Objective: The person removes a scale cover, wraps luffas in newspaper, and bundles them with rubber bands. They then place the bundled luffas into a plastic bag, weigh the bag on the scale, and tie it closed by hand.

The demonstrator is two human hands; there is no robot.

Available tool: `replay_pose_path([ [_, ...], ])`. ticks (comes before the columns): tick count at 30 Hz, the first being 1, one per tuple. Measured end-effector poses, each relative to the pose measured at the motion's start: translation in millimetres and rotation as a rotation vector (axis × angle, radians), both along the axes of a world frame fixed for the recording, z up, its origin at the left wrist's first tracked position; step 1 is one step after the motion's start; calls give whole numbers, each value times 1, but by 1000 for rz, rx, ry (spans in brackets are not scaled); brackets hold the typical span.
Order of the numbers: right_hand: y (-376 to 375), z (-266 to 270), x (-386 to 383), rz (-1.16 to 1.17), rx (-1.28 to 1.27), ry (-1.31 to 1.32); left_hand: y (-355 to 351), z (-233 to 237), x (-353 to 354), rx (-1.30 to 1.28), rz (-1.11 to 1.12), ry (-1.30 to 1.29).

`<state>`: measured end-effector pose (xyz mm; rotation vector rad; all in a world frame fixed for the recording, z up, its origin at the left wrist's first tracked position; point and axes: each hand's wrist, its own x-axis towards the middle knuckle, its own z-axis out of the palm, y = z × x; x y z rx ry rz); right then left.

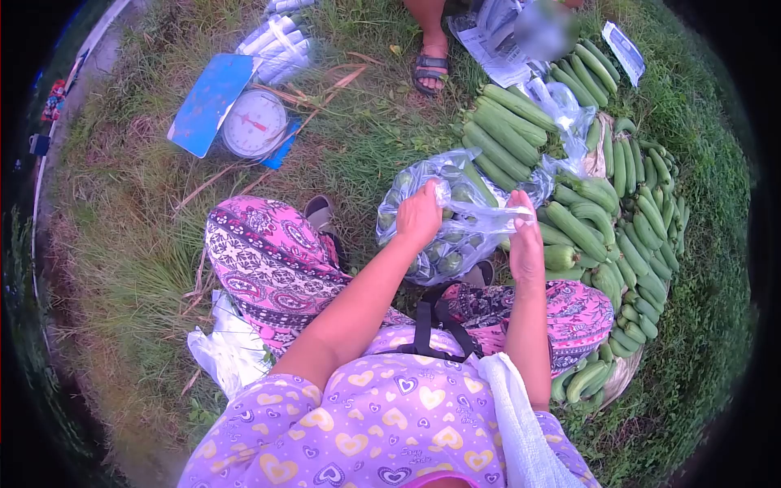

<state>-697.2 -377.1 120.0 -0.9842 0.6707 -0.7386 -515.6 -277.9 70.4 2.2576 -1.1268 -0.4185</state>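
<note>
**Head view: bag of green vegetables held by its mouth, hands apart**

Lowest in the frame, both bare forearms reach forward from a heart-printed top, over knees in patterned cloth. The left hand (419, 215) is curled, knuckles up, and clamped on the gathered top of a clear plastic bag (446, 252). The bag sits on the grass (138, 211) at the centre of the frame, just beyond the knees, and is full of small round green vegetables. The right hand (526, 244) stands a little to the right with its fingers nearly straight. It seems to pinch the far edge of the film, which runs taut between the two hands.

By the look of it, the bag is filled and its mouth is being handled. Closing it would call for bringing the two edges together without tipping the load.

Further right lies a heap of long green vegetables (643, 244). At upper left is a dial scale (255, 124), and at the top another person's sandalled foot (429, 69).
</note>
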Motion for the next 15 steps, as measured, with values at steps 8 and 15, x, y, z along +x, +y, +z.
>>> replay_pose_path([
  [8,18,-52,54,48,-919,584,1,-5,-8,-45,-20,-29],
  [15,29,-58,83,-166,-91,1,0,-14,-8,-84,-36,-11],
])
